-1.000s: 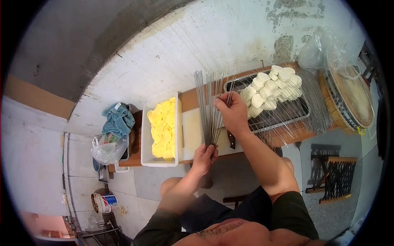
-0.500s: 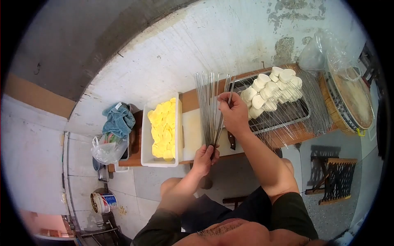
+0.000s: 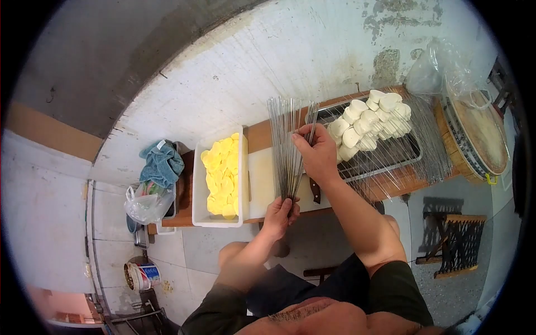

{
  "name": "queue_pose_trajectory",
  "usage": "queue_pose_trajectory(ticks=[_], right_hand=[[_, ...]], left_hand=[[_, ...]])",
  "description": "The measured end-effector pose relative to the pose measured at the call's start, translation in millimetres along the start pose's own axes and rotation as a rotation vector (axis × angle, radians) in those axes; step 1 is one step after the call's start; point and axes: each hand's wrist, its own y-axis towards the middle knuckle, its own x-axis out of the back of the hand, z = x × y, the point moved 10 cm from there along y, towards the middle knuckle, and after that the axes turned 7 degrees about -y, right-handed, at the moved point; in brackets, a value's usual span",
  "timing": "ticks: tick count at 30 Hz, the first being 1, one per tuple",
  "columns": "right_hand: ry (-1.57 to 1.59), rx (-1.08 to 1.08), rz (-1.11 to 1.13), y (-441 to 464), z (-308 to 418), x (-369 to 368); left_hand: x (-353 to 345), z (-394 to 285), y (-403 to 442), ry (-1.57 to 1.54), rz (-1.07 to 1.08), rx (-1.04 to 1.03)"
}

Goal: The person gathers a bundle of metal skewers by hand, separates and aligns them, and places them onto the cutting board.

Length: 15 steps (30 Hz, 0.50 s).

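A fan of thin metal skewers (image 3: 283, 145) stands upright over the table's front edge. My left hand (image 3: 281, 218) is closed around their lower ends. My right hand (image 3: 318, 154) pinches a few skewers at the right side of the bunch, their tips showing above my fingers. Just right of that hand, skewers loaded with pale round slices (image 3: 365, 123) lie across a metal tray (image 3: 410, 159). Under the bunch is a white cutting board (image 3: 259, 173), and a dark-handled knife (image 3: 315, 191) lies beside my right forearm.
A white bin (image 3: 244, 190) of yellow slices (image 3: 222, 173) stands left of the board. Further left are a blue towel (image 3: 162, 162) and a plastic bag (image 3: 148, 205). More bare skewers (image 3: 432, 139) and a round wooden board (image 3: 477, 134) lie right. A folding stool (image 3: 460, 245) stands on the floor.
My right hand's fingertips have shifted slightly left, bringing the pinched skewers nearer to the bunch. The bunch has tilted a little to the right; my left hand stays closed on it.
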Motion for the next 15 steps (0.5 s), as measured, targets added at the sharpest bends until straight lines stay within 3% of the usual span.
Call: queue_pose_trajectory(ticks=[3,6,15], right_hand=[[0.036,-0.021,-0.002,-0.2,0.9,-1.1],[0.041,-0.011,-0.005,-0.9,3.9,-0.3],[0.034,-0.002,-0.017,-0.2,1.1,1.1]], left_hand=[[-2.1,-4.9,0.0,0.106,0.02,-0.046],[-6.0,-2.0,-2.8,-0.024,0.076,0.022],[-0.1,-1.5,0.2,-0.025,0.022,-0.01]])
